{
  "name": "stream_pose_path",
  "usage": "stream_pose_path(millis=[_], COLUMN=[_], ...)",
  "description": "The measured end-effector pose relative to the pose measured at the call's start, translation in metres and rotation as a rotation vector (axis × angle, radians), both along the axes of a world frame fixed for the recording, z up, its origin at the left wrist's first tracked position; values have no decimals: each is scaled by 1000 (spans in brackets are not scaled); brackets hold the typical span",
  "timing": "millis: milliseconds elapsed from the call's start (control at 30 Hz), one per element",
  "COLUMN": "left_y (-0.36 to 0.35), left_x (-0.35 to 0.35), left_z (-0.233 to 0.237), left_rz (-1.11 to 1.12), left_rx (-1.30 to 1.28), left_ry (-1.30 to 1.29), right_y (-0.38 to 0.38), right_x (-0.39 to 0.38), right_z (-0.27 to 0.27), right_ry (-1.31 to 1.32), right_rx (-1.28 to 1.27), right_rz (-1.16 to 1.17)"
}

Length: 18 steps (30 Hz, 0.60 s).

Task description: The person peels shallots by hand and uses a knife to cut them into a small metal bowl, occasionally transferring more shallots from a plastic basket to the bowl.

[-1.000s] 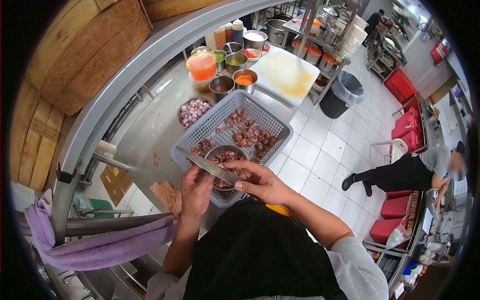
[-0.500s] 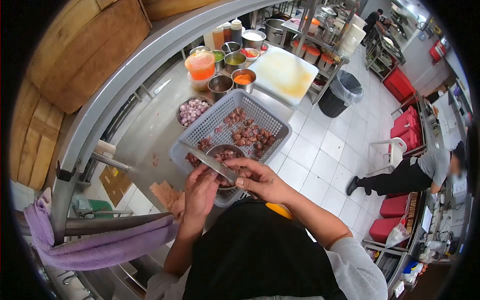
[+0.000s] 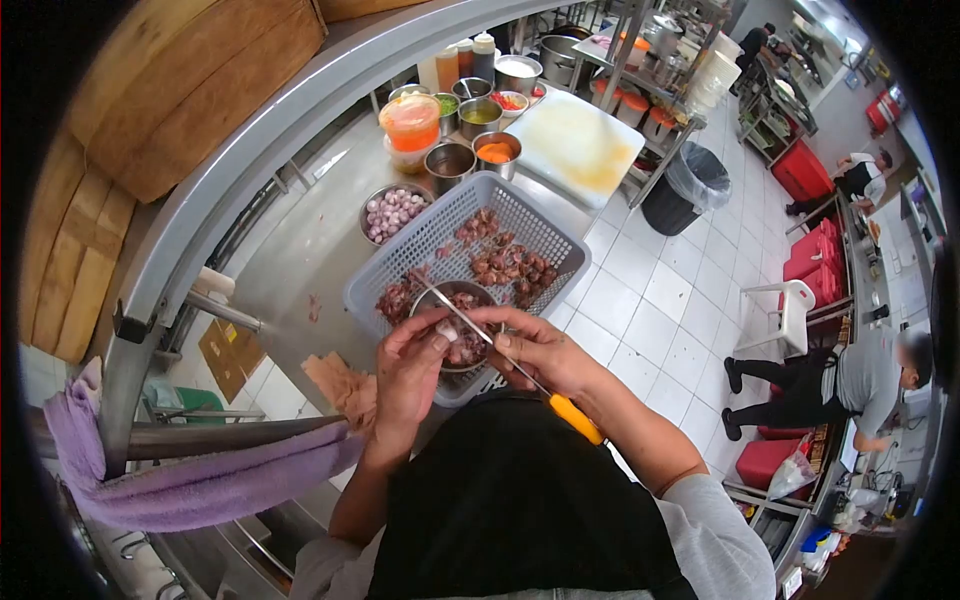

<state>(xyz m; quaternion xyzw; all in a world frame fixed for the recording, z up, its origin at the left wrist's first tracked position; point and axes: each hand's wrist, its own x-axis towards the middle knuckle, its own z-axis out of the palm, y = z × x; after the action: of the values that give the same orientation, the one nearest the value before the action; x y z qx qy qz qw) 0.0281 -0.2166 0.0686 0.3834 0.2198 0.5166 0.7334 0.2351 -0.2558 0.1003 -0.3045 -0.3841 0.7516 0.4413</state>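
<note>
My right hand (image 3: 545, 355) is closed on a knife (image 3: 575, 418), pinching its blade ahead of the yellow handle. The handle points back toward my apron, and the thin blade slants up and left across a steel bowl. Closed fingers of my left hand (image 3: 408, 365) pinch a small pale piece (image 3: 448, 331) beside the blade. Below both hands, the steel bowl (image 3: 421, 300) holds dark red meat pieces and stands in a grey perforated basket (image 3: 362, 290). More dark meat (image 3: 505, 268) lies in the basket in loose heaps.
A bowl of peeled shallots (image 3: 393, 212) stands left of the basket. Behind are steel pots, an orange-filled tub (image 3: 410, 125) and a stained white cutting board (image 3: 580, 150). A purple towel (image 3: 210, 485) hangs on the left rail. Co-workers (image 3: 865, 385) are at the right counter.
The knife has turned from its broad side to nearly edge-on, and its yellow handle has come into sight. At the right, the near co-worker has shifted and another person has appeared farther back.
</note>
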Motion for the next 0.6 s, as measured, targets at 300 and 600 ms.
stream_pose_path(millis=[300, 600], left_y=[2, -1], left_x=[-2, -9], left_z=[8, 8], left_rz=[74, 125], left_rx=[-59, 17], left_ry=[-17, 162], right_y=[-6, -8], right_x=[-5, -16], right_z=[22, 15], right_ry=[-282, -381], right_rx=[132, 268], right_rz=[-60, -53])
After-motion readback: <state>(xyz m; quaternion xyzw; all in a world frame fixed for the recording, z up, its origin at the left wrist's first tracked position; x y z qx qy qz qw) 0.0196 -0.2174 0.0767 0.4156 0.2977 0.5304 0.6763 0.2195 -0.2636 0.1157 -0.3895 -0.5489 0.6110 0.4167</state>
